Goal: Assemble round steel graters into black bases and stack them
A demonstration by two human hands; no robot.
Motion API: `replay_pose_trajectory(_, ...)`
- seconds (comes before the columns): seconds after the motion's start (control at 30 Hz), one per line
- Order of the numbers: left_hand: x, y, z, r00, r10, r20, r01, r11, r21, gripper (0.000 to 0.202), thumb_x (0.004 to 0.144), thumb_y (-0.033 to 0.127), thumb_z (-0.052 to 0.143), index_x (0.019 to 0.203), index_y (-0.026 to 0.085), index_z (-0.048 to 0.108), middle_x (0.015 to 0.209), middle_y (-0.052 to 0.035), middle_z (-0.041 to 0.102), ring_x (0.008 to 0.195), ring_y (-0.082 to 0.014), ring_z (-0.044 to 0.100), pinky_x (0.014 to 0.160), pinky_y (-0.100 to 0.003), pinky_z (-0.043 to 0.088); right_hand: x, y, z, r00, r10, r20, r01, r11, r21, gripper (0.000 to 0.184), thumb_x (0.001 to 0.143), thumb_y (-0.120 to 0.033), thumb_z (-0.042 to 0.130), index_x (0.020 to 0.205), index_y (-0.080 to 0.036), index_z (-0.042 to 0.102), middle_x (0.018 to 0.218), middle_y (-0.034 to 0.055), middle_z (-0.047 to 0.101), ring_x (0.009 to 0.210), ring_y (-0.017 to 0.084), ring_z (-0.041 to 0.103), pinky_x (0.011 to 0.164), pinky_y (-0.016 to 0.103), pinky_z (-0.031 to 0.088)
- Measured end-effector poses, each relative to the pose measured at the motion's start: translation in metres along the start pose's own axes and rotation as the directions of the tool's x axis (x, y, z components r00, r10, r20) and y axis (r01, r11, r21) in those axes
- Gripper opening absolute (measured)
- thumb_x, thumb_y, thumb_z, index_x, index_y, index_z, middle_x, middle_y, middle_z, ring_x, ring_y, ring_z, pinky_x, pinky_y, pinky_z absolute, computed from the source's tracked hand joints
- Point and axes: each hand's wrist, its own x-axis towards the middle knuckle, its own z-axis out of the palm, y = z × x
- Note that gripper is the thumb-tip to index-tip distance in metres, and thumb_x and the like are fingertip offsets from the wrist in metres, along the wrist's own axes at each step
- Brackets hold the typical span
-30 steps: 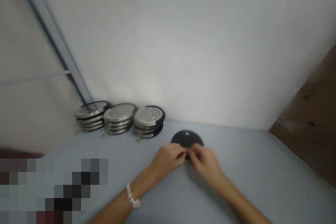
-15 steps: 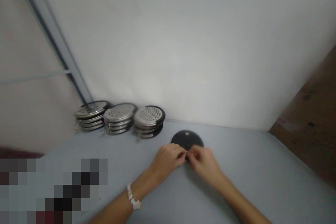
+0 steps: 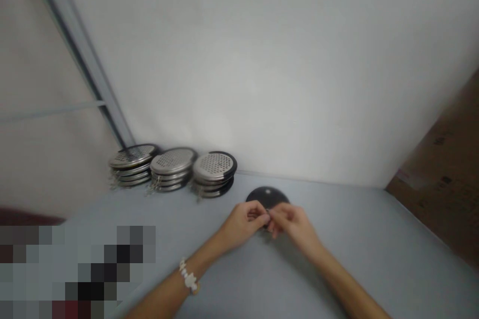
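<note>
My left hand and my right hand meet with their fingertips together, just in front of a round black disc lying flat on the table. Between the fingertips is a small metal piece, mostly hidden and too small to identify. The hands cover the disc's near edge. Behind and to the left stand three stacks of perforated steel-and-black round discs, with small metal clips hanging from their sides.
The pale grey table meets a white wall at the back. A cardboard box stands at the right, and a metal frame strip runs up the left. A pixelated patch covers the lower left. My left wrist wears a white beaded bracelet.
Both hands have moved slightly farther forward, still together at the fingertips. The view has shifted slightly, so the stacks and disc sit a little to the right.
</note>
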Motion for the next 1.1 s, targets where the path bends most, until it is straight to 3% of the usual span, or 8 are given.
replay_pose_trajectory(0.17,0.0,-0.001,-0.001,1.0,0.008,0.023,-0.006,0.995,-0.102,0.026,0.08,0.037,0.073,0.082,0.011,0.068,0.077,-0.0068,0.071,0.073,-0.0162,0.065,0.072,-0.028,0.051,-0.001,-0.002,0.003,1.0,-0.024,-0.02,0.024,0.999,0.034,0.045,0.08,-0.059,0.068,0.075,-0.014,0.067,0.061,0.0043,0.07,0.047,0.013,0.062,0.05,0.023,0.046)
replay_pose_trajectory(0.37,0.002,-0.001,-0.003,0.999,0.034,-0.026,-0.035,0.999,-0.028,0.025,0.082,0.037,0.07,0.082,0.012,0.071,0.081,-0.0073,0.073,0.075,-0.0166,0.065,0.074,-0.027,0.05,-0.002,-0.005,0.002,0.997,-0.044,-0.063,0.043,0.999,-0.012,0.048,0.083,-0.063,0.062,0.077,-0.015,0.067,0.06,0.0032,0.068,0.048,0.014,0.06,0.051,0.025,0.047)
replay_pose_trajectory(0.47,0.001,0.001,-0.001,0.994,0.075,-0.078,-0.071,0.996,0.057,0.022,0.084,0.035,0.067,0.08,0.013,0.071,0.08,-0.0064,0.073,0.078,-0.0177,0.065,0.075,-0.028,0.05,-0.007,-0.008,0.003,0.989,-0.121,-0.088,0.102,0.976,-0.191,0.046,0.092,-0.058,0.052,0.075,-0.017,0.066,0.06,0.0022,0.065,0.053,0.015,0.06,0.055,0.025,0.045)
replay_pose_trajectory(0.63,0.0,0.001,-0.001,0.978,0.136,-0.159,-0.095,0.965,0.243,0.018,0.084,0.031,0.066,0.077,0.016,0.073,0.079,-0.0049,0.073,0.076,-0.0179,0.065,0.074,-0.028,0.049,-0.016,-0.012,0.007,0.964,-0.266,0.001,0.229,0.829,-0.51,0.045,0.1,-0.046,0.04,0.073,-0.019,0.064,0.066,0.0024,0.065,0.062,0.016,0.059,0.063,0.026,0.042)
replay_pose_trajectory(0.73,0.0,0.003,-0.001,0.976,0.144,-0.166,-0.096,0.959,0.267,0.016,0.083,0.03,0.068,0.079,0.016,0.073,0.078,-0.0046,0.073,0.074,-0.0173,0.065,0.071,-0.027,0.049,-0.015,-0.011,0.006,0.963,-0.265,-0.049,0.203,0.834,-0.514,0.043,0.1,-0.044,0.04,0.075,-0.019,0.065,0.066,0.0025,0.066,0.062,0.016,0.06,0.062,0.025,0.042)
replay_pose_trajectory(0.87,-0.001,0.009,-0.002,0.974,0.208,-0.089,-0.184,0.958,0.222,0.012,0.082,0.023,0.068,0.073,0.016,0.071,0.091,-0.0068,0.074,0.088,-0.0184,0.067,0.082,-0.028,0.05,-0.012,-0.009,0.005,0.965,-0.233,-0.123,0.153,0.876,-0.457,0.041,0.098,-0.044,0.044,0.075,-0.018,0.067,0.065,0.0027,0.066,0.061,0.016,0.06,0.06,0.025,0.043)
replay_pose_trajectory(0.97,-0.001,0.01,-0.001,0.972,0.217,-0.093,-0.194,0.958,0.211,0.013,0.081,0.02,0.068,0.069,0.016,0.071,0.089,-0.0068,0.075,0.087,-0.0188,0.068,0.083,-0.029,0.05,-0.012,-0.009,0.006,0.965,-0.235,-0.114,0.16,0.877,-0.453,0.042,0.098,-0.043,0.044,0.073,-0.018,0.066,0.064,0.0022,0.065,0.06,0.016,0.059,0.06,0.024,0.043)
replay_pose_trajectory(1.1,-0.001,0.006,0.0,0.966,0.197,-0.167,-0.145,0.95,0.277,0.013,0.081,0.024,0.069,0.071,0.016,0.073,0.079,-0.0058,0.074,0.077,-0.0181,0.066,0.078,-0.029,0.05,-0.016,-0.009,0.007,0.96,-0.28,-0.027,0.222,0.813,-0.538,0.041,0.1,-0.04,0.041,0.071,-0.019,0.062,0.063,0.0015,0.063,0.059,0.015,0.057,0.06,0.025,0.041)
